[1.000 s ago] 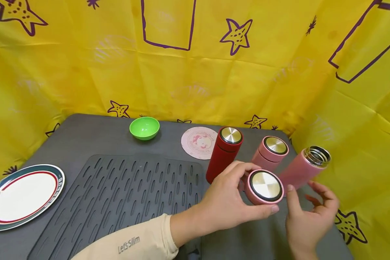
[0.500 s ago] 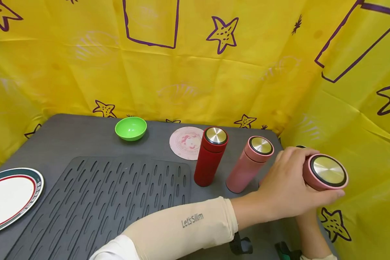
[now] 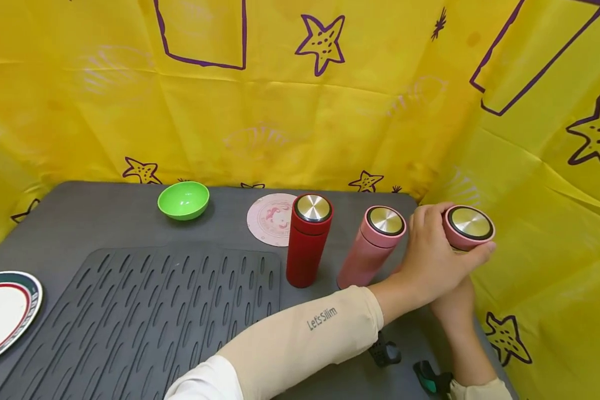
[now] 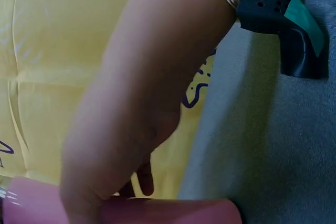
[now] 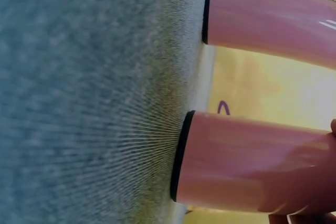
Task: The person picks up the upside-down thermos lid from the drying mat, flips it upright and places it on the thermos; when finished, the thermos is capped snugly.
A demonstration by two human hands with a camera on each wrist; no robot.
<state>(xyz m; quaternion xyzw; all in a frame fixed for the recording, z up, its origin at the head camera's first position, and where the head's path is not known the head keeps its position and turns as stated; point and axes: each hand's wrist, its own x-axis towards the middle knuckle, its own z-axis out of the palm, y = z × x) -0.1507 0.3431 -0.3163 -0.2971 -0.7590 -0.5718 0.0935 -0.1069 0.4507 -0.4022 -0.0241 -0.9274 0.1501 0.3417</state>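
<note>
My left hand (image 3: 432, 255) grips a pink thermos lid (image 3: 469, 228) with a silver top, fingers and thumb curled round its sides. Below it, mostly hidden in the head view, my right hand (image 3: 452, 300) holds the pink thermos bottle (image 5: 236, 166). Seen from the right wrist, this bottle stands upright with its black base at the tabletop, fingers at its upper part. My hands cover the place where lid and bottle meet. Just to the left stands a second pink thermos (image 3: 367, 253) with its lid on, then a red thermos (image 3: 307, 244), also lidded.
A grey ridged mat (image 3: 145, 316) covers the left middle of the dark table. Behind are a green bowl (image 3: 184, 201) and a pink round disc (image 3: 270, 219). A plate (image 3: 2, 311) lies at far left. A yellow curtain (image 3: 260, 122) encloses the back and right side.
My left hand has carried the lid rightward to above the open pink bottle. My right hand has closed round that bottle, which was tilted and now stands upright. The head view has turned right.
</note>
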